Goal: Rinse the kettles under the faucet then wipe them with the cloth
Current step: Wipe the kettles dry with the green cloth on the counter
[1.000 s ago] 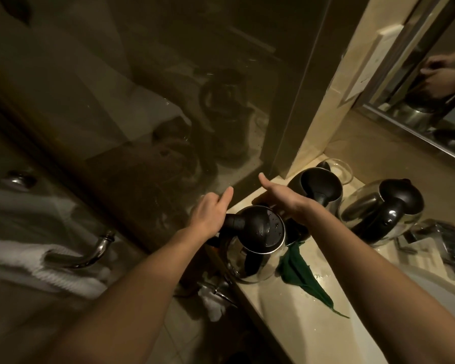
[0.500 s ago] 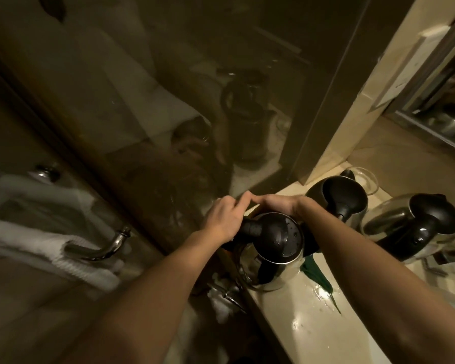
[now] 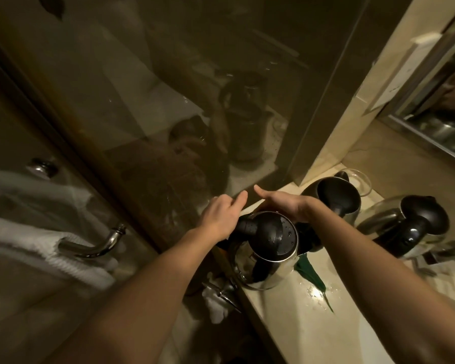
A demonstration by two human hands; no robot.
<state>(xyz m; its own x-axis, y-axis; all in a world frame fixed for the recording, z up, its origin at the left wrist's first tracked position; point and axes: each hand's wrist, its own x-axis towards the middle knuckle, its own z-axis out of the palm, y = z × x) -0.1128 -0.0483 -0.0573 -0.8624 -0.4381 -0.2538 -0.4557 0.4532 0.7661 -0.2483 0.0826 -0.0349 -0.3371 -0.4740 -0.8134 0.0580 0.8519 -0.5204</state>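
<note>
Two bare hands meet over the nearest kettle (image 3: 265, 248), a steel one with a black lid beaded with water that stands at the left edge of the counter (image 3: 300, 329). The left hand (image 3: 222, 216) lies on the top of the kettle's black handle with its forefinger stretched forward; whether the other fingers curl round the handle cannot be told. The right hand (image 3: 281, 203) is palm down on the far side of the lid with the thumb held straight out toward the left hand, and its fingers drop out of sight behind the kettle, so its hold cannot be told either. A green cloth (image 3: 310, 274) lies on the counter just beside that kettle on its right, one end tucked out of sight behind it, the other trailing toward a small wet patch (image 3: 315, 292). A second kettle (image 3: 336, 198) stands in the counter's back left corner, with a clear glass (image 3: 361, 179) just behind it. A third kettle (image 3: 410, 227) stands further right along the back edge. Left of the counter rises a dark glass partition (image 3: 168, 101), and beyond it are a chrome bar (image 3: 97, 245) and a white towel (image 3: 24, 232).
</note>
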